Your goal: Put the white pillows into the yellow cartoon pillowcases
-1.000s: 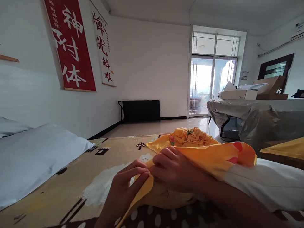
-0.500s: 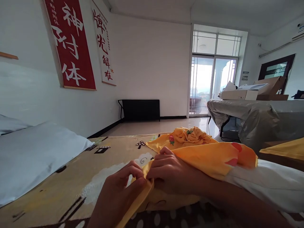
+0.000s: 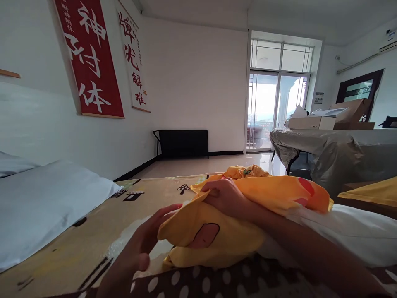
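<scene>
A yellow pillowcase [image 3: 229,238] with a pinkish printed patch lies bunched in front of me. Its orange part [image 3: 273,192], printed with red shapes, stretches to the right over a white pillow [image 3: 350,229]. My right hand [image 3: 225,196] is closed on the edge of the pillowcase, lifting a fold of it. On the left, my left hand [image 3: 149,236] has its fingers stretched out and the thumb apart. Its fingertips are partly hidden behind the raised fold, so whether they touch the cloth is unclear.
A patterned bed sheet [image 3: 158,188] spreads beneath, with a brown polka-dot border nearest me. White pillows [image 3: 58,203] lie at the left. Crumpled orange fabric [image 3: 248,170] sits at the far edge. To the right stands a plastic-covered table [image 3: 335,145] bearing boxes [image 3: 313,122].
My left hand has let go of the cloth edge and opened, drawing left. My right hand has moved slightly up and away with the edge, raising a fold and uncovering the printed patch.
</scene>
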`<act>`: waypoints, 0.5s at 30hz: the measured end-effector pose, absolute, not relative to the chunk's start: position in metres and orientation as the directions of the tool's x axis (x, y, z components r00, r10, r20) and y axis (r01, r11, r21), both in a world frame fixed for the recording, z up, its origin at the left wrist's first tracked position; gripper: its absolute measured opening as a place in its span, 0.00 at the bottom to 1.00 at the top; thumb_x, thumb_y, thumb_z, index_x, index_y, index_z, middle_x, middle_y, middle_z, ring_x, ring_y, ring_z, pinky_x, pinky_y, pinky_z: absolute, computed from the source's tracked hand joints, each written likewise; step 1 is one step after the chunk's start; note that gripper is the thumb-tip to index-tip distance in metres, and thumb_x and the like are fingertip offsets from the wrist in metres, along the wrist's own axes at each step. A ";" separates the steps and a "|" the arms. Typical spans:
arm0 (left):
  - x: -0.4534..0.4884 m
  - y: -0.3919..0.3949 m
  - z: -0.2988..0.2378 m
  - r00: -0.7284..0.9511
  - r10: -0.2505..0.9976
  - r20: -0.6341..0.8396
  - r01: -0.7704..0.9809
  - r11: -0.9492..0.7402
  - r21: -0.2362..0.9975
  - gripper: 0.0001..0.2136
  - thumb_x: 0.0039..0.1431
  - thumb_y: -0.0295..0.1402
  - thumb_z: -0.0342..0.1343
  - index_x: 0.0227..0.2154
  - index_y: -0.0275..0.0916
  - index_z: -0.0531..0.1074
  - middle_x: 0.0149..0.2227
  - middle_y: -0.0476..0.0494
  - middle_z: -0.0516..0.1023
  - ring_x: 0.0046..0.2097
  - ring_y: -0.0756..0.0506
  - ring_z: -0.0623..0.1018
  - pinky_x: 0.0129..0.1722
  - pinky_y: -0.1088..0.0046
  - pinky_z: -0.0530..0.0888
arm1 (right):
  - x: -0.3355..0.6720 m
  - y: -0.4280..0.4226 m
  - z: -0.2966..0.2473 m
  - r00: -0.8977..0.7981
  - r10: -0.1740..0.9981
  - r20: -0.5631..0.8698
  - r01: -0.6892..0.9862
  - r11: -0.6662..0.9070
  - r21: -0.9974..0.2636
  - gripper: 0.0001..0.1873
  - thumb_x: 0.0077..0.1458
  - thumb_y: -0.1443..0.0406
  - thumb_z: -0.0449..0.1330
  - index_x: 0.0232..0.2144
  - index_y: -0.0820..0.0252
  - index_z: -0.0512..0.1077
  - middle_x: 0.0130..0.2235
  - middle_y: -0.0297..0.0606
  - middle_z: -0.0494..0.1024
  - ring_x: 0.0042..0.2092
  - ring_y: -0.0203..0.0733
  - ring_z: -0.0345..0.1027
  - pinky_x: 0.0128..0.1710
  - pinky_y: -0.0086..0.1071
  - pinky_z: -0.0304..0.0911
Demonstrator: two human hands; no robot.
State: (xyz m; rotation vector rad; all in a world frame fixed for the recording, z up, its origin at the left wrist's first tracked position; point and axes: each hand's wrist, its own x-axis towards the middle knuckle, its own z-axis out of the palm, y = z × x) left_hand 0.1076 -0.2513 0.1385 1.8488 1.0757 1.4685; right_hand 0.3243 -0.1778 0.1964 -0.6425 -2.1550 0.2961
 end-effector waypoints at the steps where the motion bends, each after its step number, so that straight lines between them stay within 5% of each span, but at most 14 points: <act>1: 0.109 -0.249 0.137 0.092 0.836 0.541 0.319 -0.540 0.779 0.42 0.30 0.62 0.61 0.48 0.39 0.71 0.43 0.36 0.77 0.43 0.36 0.76 0.42 0.65 0.73 | 0.322 -0.174 0.197 -0.498 0.541 0.678 0.365 0.840 -0.402 0.04 0.51 0.65 0.60 0.29 0.56 0.76 0.28 0.29 0.77 0.32 0.34 0.66 0.39 0.28 0.57; 6: 0.147 -0.254 0.143 -0.429 0.739 0.519 0.538 -0.253 0.804 0.17 0.45 0.48 0.60 0.27 0.37 0.73 0.25 0.47 0.74 0.28 0.45 0.72 0.26 0.72 0.70 | 0.307 -0.174 0.200 -0.612 0.356 0.706 0.321 0.928 -0.189 0.06 0.51 0.69 0.59 0.29 0.56 0.76 0.29 0.30 0.79 0.34 0.34 0.68 0.43 0.31 0.55; 11: 0.162 -0.260 0.148 -0.401 0.677 0.617 0.507 -0.397 0.765 0.11 0.44 0.42 0.58 0.25 0.38 0.73 0.25 0.51 0.73 0.27 0.49 0.69 0.26 0.77 0.67 | 0.298 -0.189 0.198 -0.702 0.202 0.683 0.211 0.975 -0.071 0.09 0.53 0.72 0.56 0.30 0.57 0.75 0.27 0.29 0.76 0.31 0.31 0.66 0.40 0.29 0.54; 15: 0.163 -0.259 0.147 -0.449 0.694 0.562 0.473 -0.350 0.809 0.12 0.45 0.43 0.57 0.20 0.39 0.69 0.19 0.54 0.66 0.24 0.51 0.64 0.22 0.79 0.63 | 0.307 -0.193 0.201 -0.720 0.155 0.676 0.260 0.964 0.057 0.07 0.55 0.69 0.55 0.27 0.60 0.71 0.25 0.30 0.72 0.29 0.32 0.61 0.40 0.31 0.53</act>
